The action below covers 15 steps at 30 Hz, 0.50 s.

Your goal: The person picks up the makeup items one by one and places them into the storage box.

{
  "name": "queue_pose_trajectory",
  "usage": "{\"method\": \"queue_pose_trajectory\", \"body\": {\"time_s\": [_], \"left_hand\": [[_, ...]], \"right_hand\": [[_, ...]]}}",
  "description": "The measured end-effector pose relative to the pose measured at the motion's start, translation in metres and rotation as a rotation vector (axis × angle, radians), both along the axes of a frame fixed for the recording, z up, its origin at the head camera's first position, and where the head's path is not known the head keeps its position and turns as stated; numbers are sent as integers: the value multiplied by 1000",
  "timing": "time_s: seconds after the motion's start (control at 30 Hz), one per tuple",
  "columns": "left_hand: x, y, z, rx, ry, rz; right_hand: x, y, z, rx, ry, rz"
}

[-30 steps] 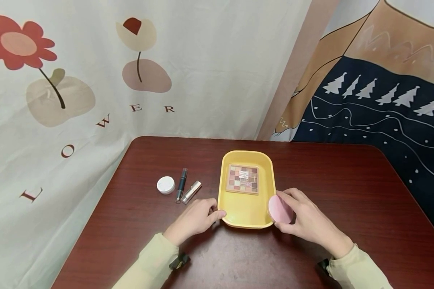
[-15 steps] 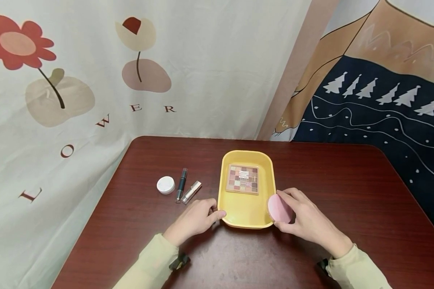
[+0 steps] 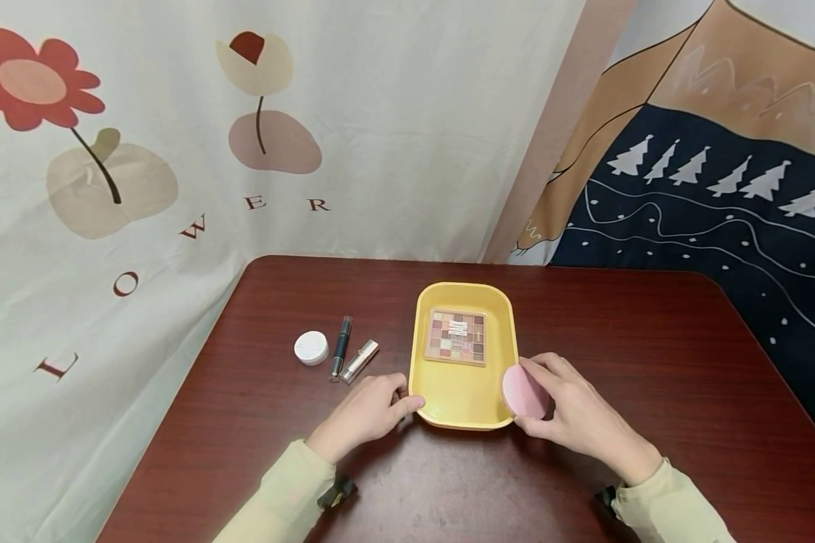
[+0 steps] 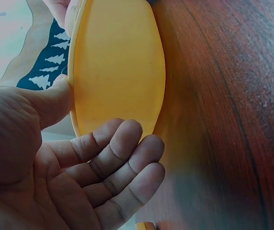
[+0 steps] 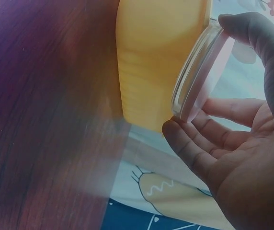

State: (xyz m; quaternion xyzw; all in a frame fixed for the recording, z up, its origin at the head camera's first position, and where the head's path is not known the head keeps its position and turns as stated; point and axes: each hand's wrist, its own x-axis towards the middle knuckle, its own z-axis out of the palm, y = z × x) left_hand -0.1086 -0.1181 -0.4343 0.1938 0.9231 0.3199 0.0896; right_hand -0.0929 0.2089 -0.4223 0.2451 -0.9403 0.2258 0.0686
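One right grip [image 3: 576, 411] pinches a pink disc [image 3: 524, 392], one left grip [image 3: 363, 412] a round-cornered tray [image 3: 458, 392].

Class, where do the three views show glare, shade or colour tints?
Head view: pale sheen on the near tabletop; left wrist: dim picture, left hand shaded; right wrist: purplish tint at upper left, right hand dark against bright backdrop.

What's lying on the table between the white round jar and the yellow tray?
Going from the white round jar to the yellow tray, the head view shows a dark pen-shaped stick, then a silvery tube.
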Motion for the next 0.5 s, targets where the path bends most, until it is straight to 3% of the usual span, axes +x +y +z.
{"method": "queue_pose_trajectory", "body": {"time_s": [0.5], "left_hand": [[0, 0, -2, 9, -7, 4]], "right_hand": [[1, -2, 2, 7, -44, -15]]}}
